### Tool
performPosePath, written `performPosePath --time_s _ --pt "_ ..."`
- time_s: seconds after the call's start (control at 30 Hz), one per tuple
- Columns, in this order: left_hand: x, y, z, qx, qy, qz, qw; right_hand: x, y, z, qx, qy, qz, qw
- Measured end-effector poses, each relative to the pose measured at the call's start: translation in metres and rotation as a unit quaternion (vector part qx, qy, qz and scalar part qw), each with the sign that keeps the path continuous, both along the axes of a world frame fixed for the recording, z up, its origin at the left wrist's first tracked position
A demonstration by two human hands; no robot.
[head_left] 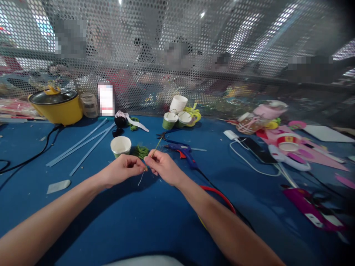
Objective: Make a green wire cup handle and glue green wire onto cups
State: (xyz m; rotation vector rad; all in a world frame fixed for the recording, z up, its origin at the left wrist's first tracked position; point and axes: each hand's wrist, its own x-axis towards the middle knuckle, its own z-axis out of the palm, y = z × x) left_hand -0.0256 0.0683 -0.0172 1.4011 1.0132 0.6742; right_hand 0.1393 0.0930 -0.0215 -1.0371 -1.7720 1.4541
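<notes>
Over the middle of the blue table, both my hands pinch one thin wire (158,144). Its upper part looks yellow-green and its lower end bare and silvery. My left hand (128,166) grips it between thumb and fingertips, close below my right hand (162,167), whose fingers are closed around the greenish part. Just behind the hands lies a bundle of green yarn (141,152). A white paper cup (121,145) with some green on its outside stands left of the yarn. A blue glue gun (181,150) lies right of my right hand, and dark-handled pliers (163,137) are behind it.
Clear glue sticks (83,142) lie at the left, near a yellow electric pot (59,107) and a lit phone (106,99). Small cups (169,120) stand at the back before a perforated metal panel (155,62). A dark phone (257,149), cables and a magenta power strip (307,207) occupy the right.
</notes>
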Motion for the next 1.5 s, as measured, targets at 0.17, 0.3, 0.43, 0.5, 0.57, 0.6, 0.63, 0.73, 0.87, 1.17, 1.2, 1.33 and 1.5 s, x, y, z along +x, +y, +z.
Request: performPosePath --time_s 0.17,0.3,0.43,0.5,0.57,0.6,0.63,0.73,0.87,1.17,1.2,1.33,1.5 --pt "-0.0002 -0.0002 0.0038 -0.016 0.001 0.0 1.0 0.0003 -0.0006 0.0002 -0.001 0.002 0.003 1.0" --pt "0.0009 -0.001 0.0062 -0.058 -0.014 0.013 0.998 0.0004 -0.0011 0.0011 0.007 -0.001 0.011 1.0" --pt "0.0015 -0.0013 0.0054 -0.088 -0.038 0.021 0.995 -0.0006 -0.003 0.0036 0.019 -0.014 0.009 1.0" --pt "0.0018 -0.0014 0.0045 -0.098 -0.049 0.025 0.994 -0.0011 -0.0039 0.0051 0.028 -0.021 0.006 0.999" --pt "0.0022 -0.0016 0.004 -0.106 -0.058 0.029 0.992 -0.0012 -0.0044 0.0061 0.034 -0.025 0.004 0.999" --pt "0.0025 -0.0017 0.0039 -0.109 -0.061 0.031 0.992 -0.0012 -0.0045 0.0064 0.036 -0.027 0.005 0.999" --pt "0.0028 -0.0019 0.0039 -0.111 -0.063 0.032 0.991 -0.0011 -0.0045 0.0066 0.039 -0.029 0.004 0.999" --pt "0.0038 -0.0022 0.0037 -0.101 -0.048 0.037 0.993 -0.0011 -0.0042 0.0069 0.051 -0.042 0.0 0.998" --pt "0.0048 -0.0015 0.0016 -0.036 0.004 0.047 0.998 -0.0018 -0.0045 0.0075 0.092 -0.064 -0.027 0.993" --pt "0.0052 -0.0007 -0.003 0.057 0.079 0.051 0.994 -0.0037 -0.0055 0.0056 0.123 -0.081 -0.059 0.987" --pt "0.0055 -0.001 -0.0031 0.059 0.081 0.051 0.994 -0.0039 -0.0058 0.0058 0.122 -0.08 -0.062 0.987" --pt "0.0067 -0.0028 -0.002 0.06 0.077 0.046 0.994 -0.0039 -0.0062 0.0057 0.122 -0.078 -0.078 0.986" --pt "0.0051 -0.0029 0.001 0.021 0.02 0.03 0.999 -0.0023 -0.004 0.0031 0.044 -0.017 -0.021 0.999"
